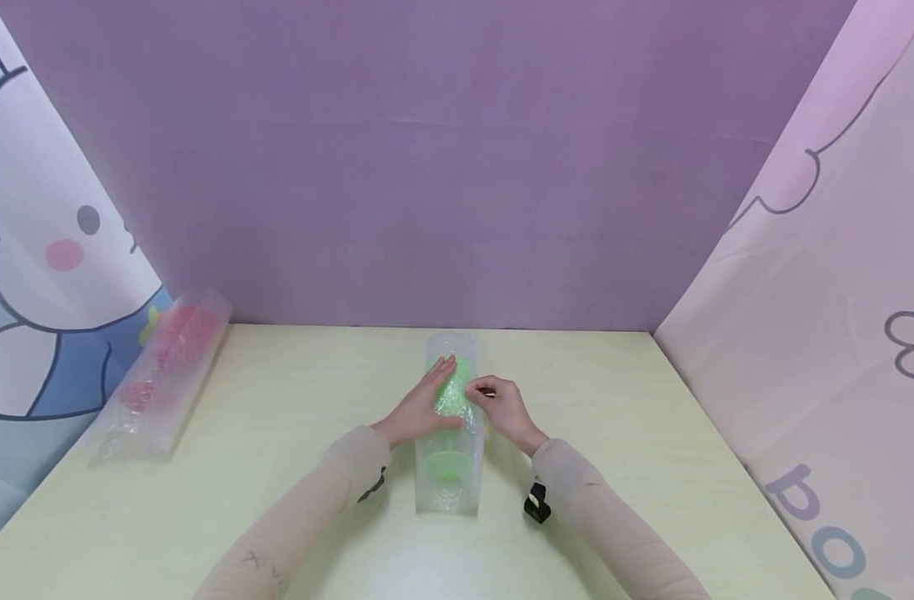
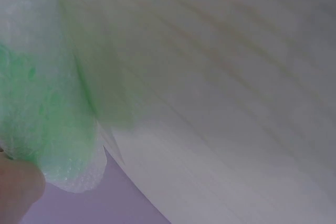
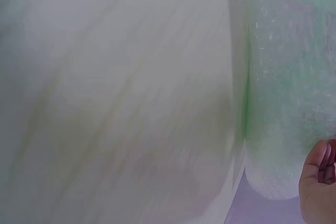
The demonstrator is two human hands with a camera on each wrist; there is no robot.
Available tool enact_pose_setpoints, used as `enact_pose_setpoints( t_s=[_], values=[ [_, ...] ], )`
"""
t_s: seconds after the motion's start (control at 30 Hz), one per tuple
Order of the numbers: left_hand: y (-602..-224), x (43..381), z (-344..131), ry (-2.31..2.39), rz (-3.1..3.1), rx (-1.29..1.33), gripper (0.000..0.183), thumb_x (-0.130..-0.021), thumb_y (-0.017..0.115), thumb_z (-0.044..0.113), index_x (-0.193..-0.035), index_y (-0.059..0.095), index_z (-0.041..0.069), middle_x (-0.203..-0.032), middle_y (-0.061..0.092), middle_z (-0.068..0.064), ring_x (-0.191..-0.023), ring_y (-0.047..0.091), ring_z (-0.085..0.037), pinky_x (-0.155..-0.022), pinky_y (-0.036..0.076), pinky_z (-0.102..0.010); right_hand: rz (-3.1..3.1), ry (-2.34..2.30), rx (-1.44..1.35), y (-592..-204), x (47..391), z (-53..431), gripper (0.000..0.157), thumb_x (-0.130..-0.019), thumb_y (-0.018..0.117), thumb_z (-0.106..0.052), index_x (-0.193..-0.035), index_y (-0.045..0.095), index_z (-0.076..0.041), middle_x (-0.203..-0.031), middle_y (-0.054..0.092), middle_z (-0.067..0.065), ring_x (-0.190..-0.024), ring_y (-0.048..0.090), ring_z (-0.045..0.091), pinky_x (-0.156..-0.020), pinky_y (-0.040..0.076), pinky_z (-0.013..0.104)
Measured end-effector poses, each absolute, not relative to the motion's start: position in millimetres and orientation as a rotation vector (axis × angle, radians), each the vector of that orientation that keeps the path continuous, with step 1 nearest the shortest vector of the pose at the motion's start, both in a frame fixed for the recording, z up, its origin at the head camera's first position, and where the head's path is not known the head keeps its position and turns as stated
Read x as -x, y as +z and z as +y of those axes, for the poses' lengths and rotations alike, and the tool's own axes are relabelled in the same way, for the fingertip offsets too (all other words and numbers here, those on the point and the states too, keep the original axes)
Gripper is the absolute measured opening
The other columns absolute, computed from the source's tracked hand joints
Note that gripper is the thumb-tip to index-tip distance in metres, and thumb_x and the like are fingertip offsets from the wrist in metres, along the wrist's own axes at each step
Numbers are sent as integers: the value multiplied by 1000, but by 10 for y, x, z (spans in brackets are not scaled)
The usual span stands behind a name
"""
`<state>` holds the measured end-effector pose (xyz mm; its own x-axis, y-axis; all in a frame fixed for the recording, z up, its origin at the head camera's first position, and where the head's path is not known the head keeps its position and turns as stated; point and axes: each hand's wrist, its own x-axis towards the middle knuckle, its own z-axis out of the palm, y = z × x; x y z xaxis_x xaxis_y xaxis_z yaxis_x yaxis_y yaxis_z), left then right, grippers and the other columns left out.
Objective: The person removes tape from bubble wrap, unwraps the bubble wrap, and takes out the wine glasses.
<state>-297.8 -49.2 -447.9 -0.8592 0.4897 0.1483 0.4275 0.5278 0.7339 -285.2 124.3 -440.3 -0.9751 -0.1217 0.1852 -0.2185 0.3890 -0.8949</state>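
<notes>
A long bubble wrap package point(image 1: 449, 500) lies upright in the head view, in the middle of the table. Through the plastic shows a green object point(image 1: 451, 398), broad at the top with a rounded disc-like part lower down; its kind is blurred by the wrap. My left hand point(image 1: 424, 408) rests across the package from the left, fingers straight and thumb spread below. From the right, my right hand point(image 1: 501, 408) pinches at the wrap's right side, its other fingers curled. The right wrist view shows that thumb point(image 3: 315, 158) against the bubbled plastic.
A second bubble wrap package point(image 1: 164, 367) with red contents leans at the table's left edge. The pale wooden table point(image 1: 292, 517) meets a purple backdrop point(image 1: 442, 167) behind. Printed cloths hang at the left point(image 1: 44, 200) and right point(image 1: 816, 317).
</notes>
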Motion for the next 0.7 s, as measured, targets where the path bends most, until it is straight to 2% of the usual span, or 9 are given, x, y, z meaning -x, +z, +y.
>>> enact_pose_setpoints(
  t_s=[0.3,0.7],
  values=[
    [-4450,2953,-505,1256,2676,-814,98,-73,77,28,-147,16,10,-155,10,-1,-143,2,-19,-116,13,-45,-2544,1664,-296,-4406,2852,1242,12,-86,61,-8,-93,69,-1,-92,68,10,-86,61,17,-75,53,27],
    [-4452,2947,-512,1277,2665,-791,98,-73,77,27,-148,16,13,-155,9,2,-143,1,-17,-116,13,-46,-2567,1676,-257,-4387,2847,1245,15,-86,62,-11,-95,69,-2,-95,68,9,-88,61,17,-76,53,28]
  ],
)
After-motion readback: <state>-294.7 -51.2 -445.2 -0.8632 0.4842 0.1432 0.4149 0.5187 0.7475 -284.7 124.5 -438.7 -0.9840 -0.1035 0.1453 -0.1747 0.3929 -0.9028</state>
